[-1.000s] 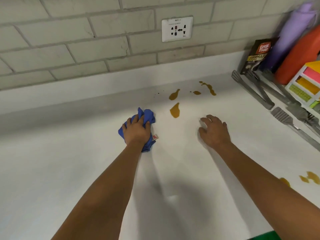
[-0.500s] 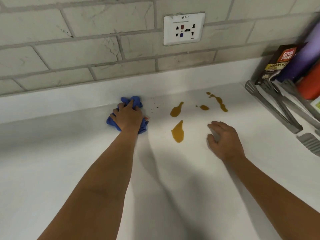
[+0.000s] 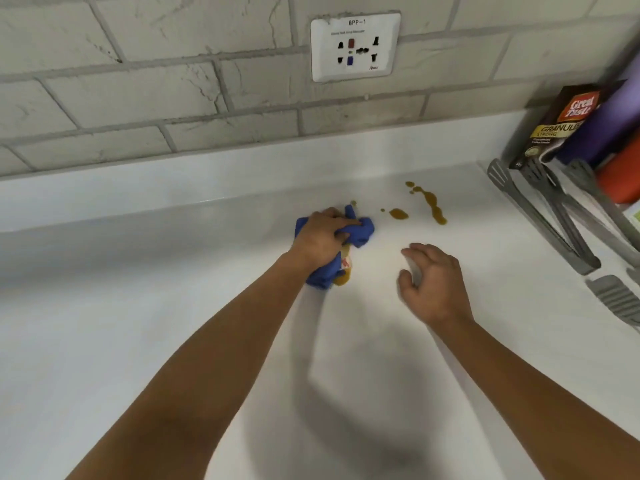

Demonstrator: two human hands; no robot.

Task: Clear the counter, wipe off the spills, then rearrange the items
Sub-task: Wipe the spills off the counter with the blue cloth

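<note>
My left hand (image 3: 320, 240) grips a crumpled blue cleaning cloth (image 3: 356, 232) and presses it on the white counter (image 3: 138, 323) near its back edge, over a brown spill whose smear (image 3: 343, 278) shows at the cloth's near side. More brown spill drops (image 3: 431, 204) lie further right. My right hand (image 3: 433, 284) rests beside them, fingers loosely spread, holding nothing. Grey metal tongs (image 3: 547, 220) lie toward the right edge.

The wall socket (image 3: 355, 46) at 12 o'clock bears "BPP-1" along its top edge; smaller print beneath is unreadable. The brown packet (image 3: 557, 124) at 2 o'clock reads "Great Taste", "GRANULES", "STRONG".
</note>
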